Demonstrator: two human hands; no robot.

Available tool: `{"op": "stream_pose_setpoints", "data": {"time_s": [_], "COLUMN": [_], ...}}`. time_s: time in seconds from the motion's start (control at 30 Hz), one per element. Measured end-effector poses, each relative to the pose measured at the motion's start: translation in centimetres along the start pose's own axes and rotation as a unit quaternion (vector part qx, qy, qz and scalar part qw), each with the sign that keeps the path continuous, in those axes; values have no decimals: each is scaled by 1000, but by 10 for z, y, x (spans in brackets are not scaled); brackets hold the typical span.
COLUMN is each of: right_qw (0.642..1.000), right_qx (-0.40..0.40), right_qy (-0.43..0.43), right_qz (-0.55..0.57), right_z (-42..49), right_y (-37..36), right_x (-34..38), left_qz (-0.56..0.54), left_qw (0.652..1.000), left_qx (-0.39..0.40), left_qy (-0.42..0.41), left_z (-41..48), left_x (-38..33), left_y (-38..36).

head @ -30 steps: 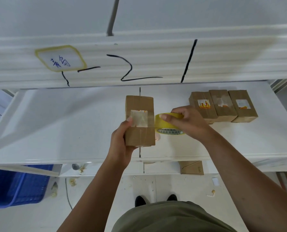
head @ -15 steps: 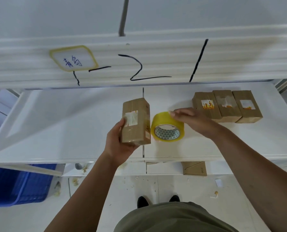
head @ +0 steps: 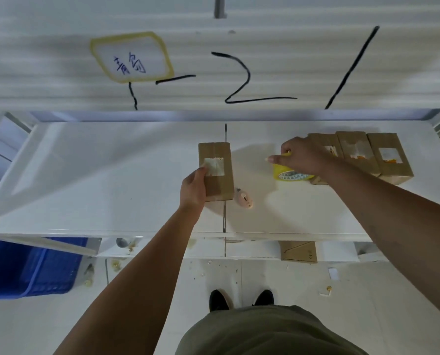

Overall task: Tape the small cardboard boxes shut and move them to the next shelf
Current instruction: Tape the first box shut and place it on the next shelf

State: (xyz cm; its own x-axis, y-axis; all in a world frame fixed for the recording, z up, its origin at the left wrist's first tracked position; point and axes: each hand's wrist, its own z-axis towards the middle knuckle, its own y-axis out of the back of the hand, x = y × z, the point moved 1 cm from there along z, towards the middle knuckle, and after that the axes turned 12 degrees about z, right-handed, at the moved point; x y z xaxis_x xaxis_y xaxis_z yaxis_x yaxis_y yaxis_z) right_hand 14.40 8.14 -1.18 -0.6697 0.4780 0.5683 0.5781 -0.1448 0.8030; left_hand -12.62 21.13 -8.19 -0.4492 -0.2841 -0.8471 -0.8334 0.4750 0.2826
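At white shelf [head: 111,175], left hand [head: 193,188] grips box [head: 220,181]; right hand [head: 303,157] holds tape roll [head: 288,174].

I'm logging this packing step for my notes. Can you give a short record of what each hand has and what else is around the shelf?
left hand: grips the cardboard box by its left side
right hand: holds the yellow tape roll
row of three boxes: side by side, right end of shelf
small pink object: lies on the shelf just right of the gripped box
blue crate: below the shelf, left
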Motion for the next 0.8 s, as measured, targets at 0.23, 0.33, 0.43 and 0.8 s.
{"op": "stream_pose_setpoints", "data": {"time_s": [0.23, 0.33, 0.43, 0.8], "right_qw": [982, 969, 969, 957], "right_qx": [-35, -41, -40, -99], "right_qy": [43, 95, 90, 208], "right_qz": [-182, -223, -228, -176], "right_z": [-5, -12, -15, -49], "right_y": [-17, -33, -46, -73], "right_x": [15, 28, 31, 65], "left_qz": [240, 265, 257, 219], "left_qw": [969, 962, 964, 975], "left_qx": [-48, -35, -39, 33], "left_qy": [-46, -58, -59, -10], "left_z": [20, 21, 20, 30], "left_x": [16, 19, 18, 21], "left_y": [5, 4, 5, 5]}}
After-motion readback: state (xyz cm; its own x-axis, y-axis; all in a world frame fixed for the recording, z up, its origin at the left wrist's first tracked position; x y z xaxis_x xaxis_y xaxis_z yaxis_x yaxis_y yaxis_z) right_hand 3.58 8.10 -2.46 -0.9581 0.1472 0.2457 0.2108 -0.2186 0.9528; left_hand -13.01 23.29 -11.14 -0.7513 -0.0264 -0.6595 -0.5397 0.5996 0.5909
